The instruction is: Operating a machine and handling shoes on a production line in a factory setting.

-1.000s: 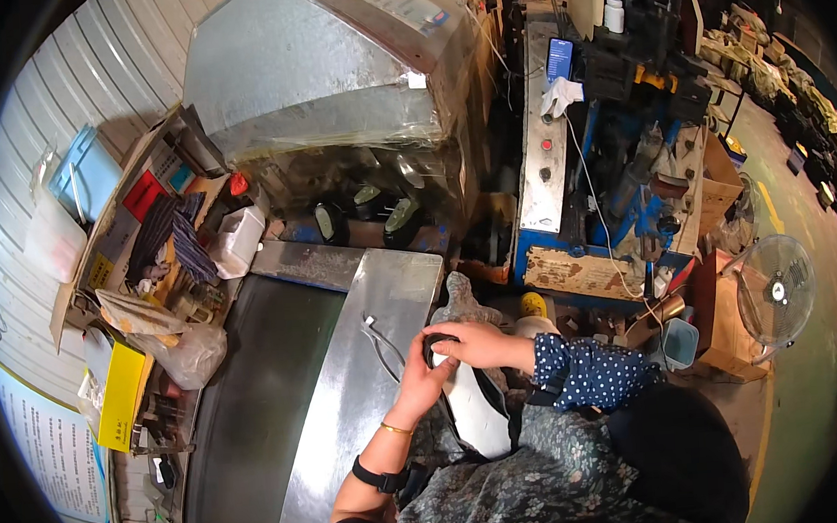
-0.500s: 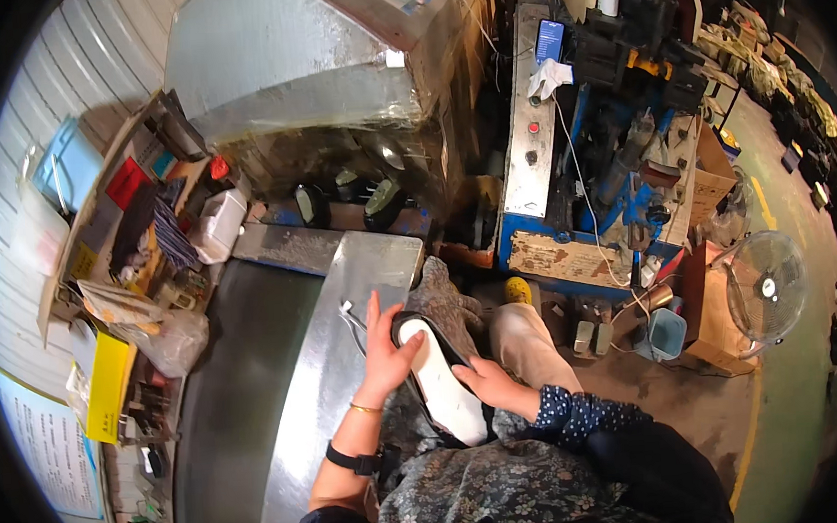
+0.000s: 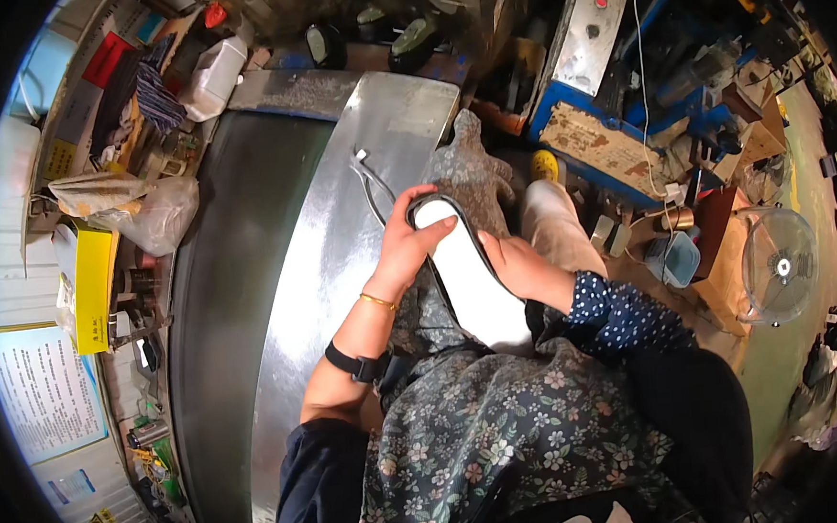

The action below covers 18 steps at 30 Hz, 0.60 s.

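Note:
Across my lap, over a floral apron (image 3: 505, 419), lies a shoe (image 3: 477, 282) with its bottom turned up: a long white sole-shaped surface framed by a thin dark rim. My left hand (image 3: 406, 243) grips its far, rounded end, thumb pressed on the white face and fingers round the outer edge. Along the right side, my right hand (image 3: 526, 264) holds the dark rim with its thumb near the edge; its other fingers are mostly hidden underneath. The near end of the shoe rests by the apron.
A metal ledge (image 3: 338, 199) and a dark belt (image 3: 248, 224) run along my left, with a bent cable (image 3: 368, 183) on the ledge. Several dark shoes (image 3: 413, 43) stand beyond. At right are a blue machine (image 3: 603, 145), a bucket (image 3: 672, 260) and a fan (image 3: 781, 266).
The view has tilted downward, so the surroundings sit higher in the picture and more of the apron shows. Both hands still hold the shoe; my left thumb lies across its far end.

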{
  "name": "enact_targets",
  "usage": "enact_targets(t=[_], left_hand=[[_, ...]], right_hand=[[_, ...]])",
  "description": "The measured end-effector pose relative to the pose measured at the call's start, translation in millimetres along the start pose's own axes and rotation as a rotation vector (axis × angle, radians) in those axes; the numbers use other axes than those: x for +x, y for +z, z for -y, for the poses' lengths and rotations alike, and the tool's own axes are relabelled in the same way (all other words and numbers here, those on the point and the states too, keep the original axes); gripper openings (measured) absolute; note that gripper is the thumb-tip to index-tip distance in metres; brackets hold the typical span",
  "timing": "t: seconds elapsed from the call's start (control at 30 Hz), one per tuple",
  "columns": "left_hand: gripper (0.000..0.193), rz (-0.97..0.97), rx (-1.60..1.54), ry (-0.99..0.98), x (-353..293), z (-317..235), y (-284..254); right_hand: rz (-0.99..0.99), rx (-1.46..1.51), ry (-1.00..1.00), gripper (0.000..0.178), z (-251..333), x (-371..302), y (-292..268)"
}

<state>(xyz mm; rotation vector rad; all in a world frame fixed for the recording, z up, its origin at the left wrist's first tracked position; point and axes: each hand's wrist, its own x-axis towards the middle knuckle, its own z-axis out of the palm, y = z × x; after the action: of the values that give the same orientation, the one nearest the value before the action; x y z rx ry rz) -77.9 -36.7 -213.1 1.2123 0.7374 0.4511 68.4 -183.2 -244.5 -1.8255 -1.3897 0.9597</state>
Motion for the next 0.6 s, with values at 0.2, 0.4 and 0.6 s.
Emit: enact_targets(t=[0.2,0.4,0.6], left_hand=[[0.055,0.025,0.029,0.028,12,6,-8],[0.057,0.034,0.132,0.042,12,6,-7],[0.054,-0.4,-0.332,-0.172,6,27,7]], right_hand=[[-0.111,-0.789,-0.3,0.021,42,10,-10],[0.187,0.297,-0.006,0.065,-10,-22,-1],[0.053,0.676,0.13,0.072,2,0,13]])
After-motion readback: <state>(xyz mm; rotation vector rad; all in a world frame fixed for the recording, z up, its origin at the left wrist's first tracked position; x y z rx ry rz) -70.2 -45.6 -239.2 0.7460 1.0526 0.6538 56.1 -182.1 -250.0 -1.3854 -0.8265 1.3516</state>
